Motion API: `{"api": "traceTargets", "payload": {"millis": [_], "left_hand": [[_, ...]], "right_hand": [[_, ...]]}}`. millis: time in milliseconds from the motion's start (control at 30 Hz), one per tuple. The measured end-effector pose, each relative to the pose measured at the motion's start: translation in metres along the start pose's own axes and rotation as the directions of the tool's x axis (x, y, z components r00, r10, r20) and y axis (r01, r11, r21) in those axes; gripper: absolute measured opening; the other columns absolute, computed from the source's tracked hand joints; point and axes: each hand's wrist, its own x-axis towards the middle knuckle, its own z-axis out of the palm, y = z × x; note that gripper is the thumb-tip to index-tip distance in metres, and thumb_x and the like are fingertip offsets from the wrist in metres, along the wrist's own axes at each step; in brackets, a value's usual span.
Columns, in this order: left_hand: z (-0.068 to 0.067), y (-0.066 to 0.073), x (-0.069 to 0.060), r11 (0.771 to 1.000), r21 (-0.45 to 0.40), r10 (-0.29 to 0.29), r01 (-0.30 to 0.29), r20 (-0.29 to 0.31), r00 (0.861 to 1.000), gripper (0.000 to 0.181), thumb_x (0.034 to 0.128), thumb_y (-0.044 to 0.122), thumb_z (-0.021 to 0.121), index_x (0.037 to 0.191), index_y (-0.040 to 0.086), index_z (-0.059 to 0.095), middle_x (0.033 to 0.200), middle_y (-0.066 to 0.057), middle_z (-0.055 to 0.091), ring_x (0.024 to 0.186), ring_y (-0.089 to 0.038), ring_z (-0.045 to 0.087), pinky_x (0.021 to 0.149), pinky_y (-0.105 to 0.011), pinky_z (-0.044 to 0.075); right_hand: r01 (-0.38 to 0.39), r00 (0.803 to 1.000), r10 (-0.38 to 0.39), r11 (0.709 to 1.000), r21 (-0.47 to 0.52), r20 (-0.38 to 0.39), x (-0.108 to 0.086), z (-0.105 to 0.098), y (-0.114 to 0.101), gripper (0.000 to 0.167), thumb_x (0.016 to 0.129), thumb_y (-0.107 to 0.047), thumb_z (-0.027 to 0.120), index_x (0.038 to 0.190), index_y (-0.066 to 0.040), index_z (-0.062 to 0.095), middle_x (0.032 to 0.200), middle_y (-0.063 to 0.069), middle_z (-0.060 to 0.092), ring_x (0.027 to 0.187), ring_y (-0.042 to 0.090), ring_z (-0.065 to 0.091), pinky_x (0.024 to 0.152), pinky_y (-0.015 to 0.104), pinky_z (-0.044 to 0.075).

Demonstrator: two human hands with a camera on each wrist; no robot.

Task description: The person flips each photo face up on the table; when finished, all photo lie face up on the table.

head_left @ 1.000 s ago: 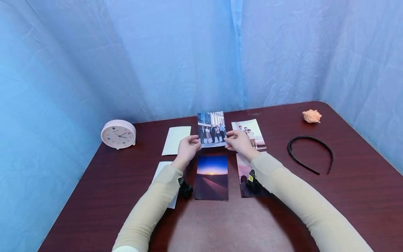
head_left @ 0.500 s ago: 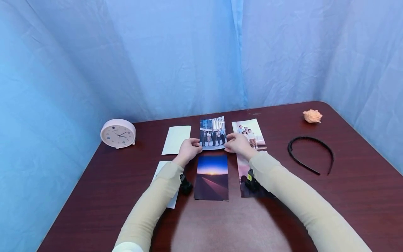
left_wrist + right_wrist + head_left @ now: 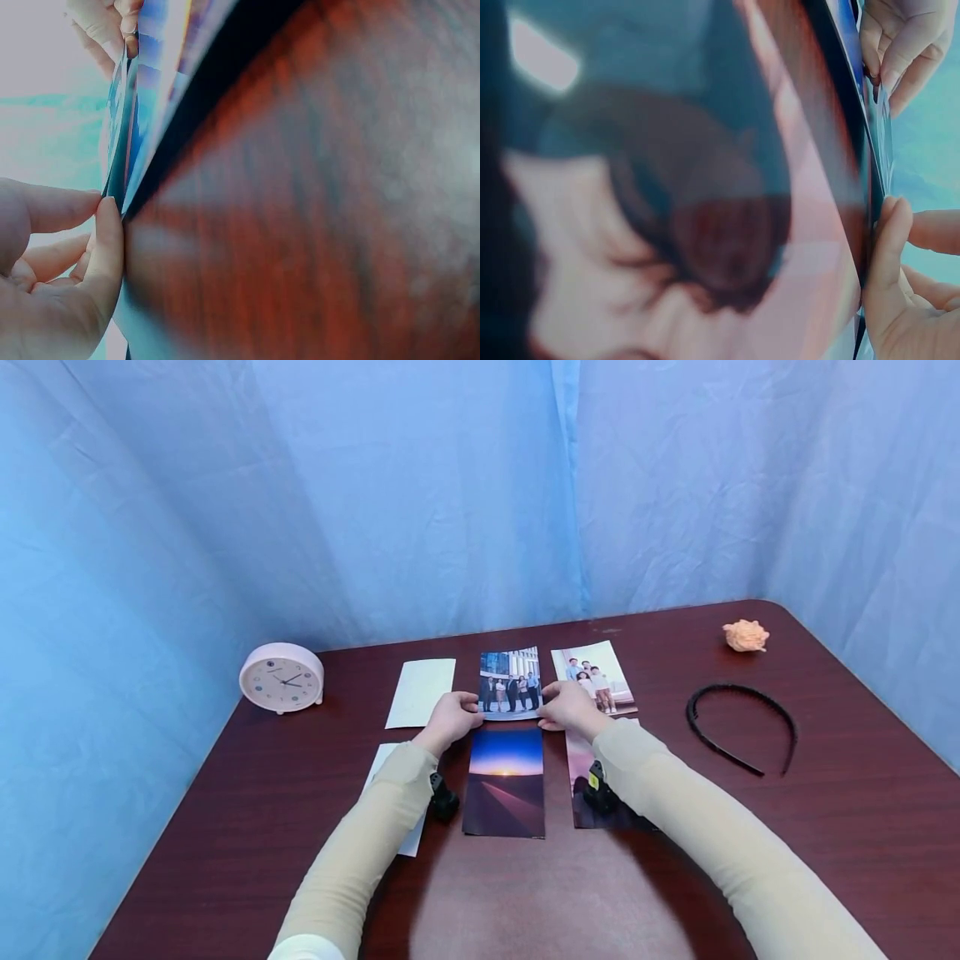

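A photo of people in front of a building (image 3: 510,681) is at the middle of the back row. My left hand (image 3: 452,720) pinches its lower left edge between thumb and finger. At the lower right edge, my right hand (image 3: 572,703) pinches the same photo. Both wrist views show the near edge of this photo close to the tabletop; whether it fully touches cannot be told. Just in front lies a sunset photo (image 3: 504,785). A family photo (image 3: 600,672) is to the right, partly behind the right hand, and a pinkish photo (image 3: 579,756) lies under the right wrist.
Two white sheets, a far one (image 3: 422,689) and a near one (image 3: 412,843), lie on the left, the near one partly under the left arm. A round clock (image 3: 282,678) stands at the far left. A black headband (image 3: 738,693) and a peach flower-like object (image 3: 746,636) are on the right.
The photo of people has come down toward the table and slightly right, both hands lowering with it. The other photos, clock and headband stay where they were.
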Motion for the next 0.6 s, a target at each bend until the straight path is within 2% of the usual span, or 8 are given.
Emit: {"api": "traceTargets", "payload": {"millis": [167, 300, 600], "left_hand": [[0.0012, 0.0, 0.001, 1.0, 0.024, 0.0, 0.001, -0.009, 1.0, 0.041, 0.0904, 0.009, 0.063, 0.13, 0.001, 0.055, 0.104, -0.013, 0.062, 0.097, -0.024, 0.058, 0.092, -0.035, 0.051], [0.0005, 0.0009, 0.0003, 1.0, 0.006, -0.013, 0.013, -0.003, 1.0, 0.04, 0.0908, 0.009, 0.062, 0.129, 0.0, 0.055, 0.101, -0.014, 0.063, 0.093, -0.023, 0.061, 0.09, -0.034, 0.052], [-0.0056, 0.0028, -0.0023, 0.999, -0.018, -0.029, 0.029, 0.021, 0.999, 0.041, 0.0923, 0.01, 0.06, 0.131, -0.001, 0.053, 0.104, -0.016, 0.065, 0.091, -0.022, 0.064, 0.09, -0.035, 0.053]], "right_hand": [[-0.011, 1.0, 0.011, 1.0, 0.011, 0.01, -0.0006, -0.0002, -0.0011, 0.054, 0.091, 0.002, 0.056, 0.141, 0.006, 0.036, 0.119, 0.029, 0.057, 0.055, 0.007, 0.059, 0.059, 0.021, 0.055], [-0.018, 1.0, 0.018, 1.0, 0.026, 0.013, -0.0013, -0.0002, -0.0019, 0.057, 0.09, 0.003, 0.056, 0.143, 0.004, 0.034, 0.122, 0.028, 0.055, 0.056, 0.008, 0.059, 0.06, 0.022, 0.056], [0.021, 1.0, -0.021, 1.0, -0.01, 0.0, -0.0046, -0.0018, -0.0039, 0.058, 0.09, 0.005, 0.055, 0.143, 0.004, 0.033, 0.123, 0.029, 0.053, 0.061, 0.01, 0.06, 0.064, 0.025, 0.057]]}}
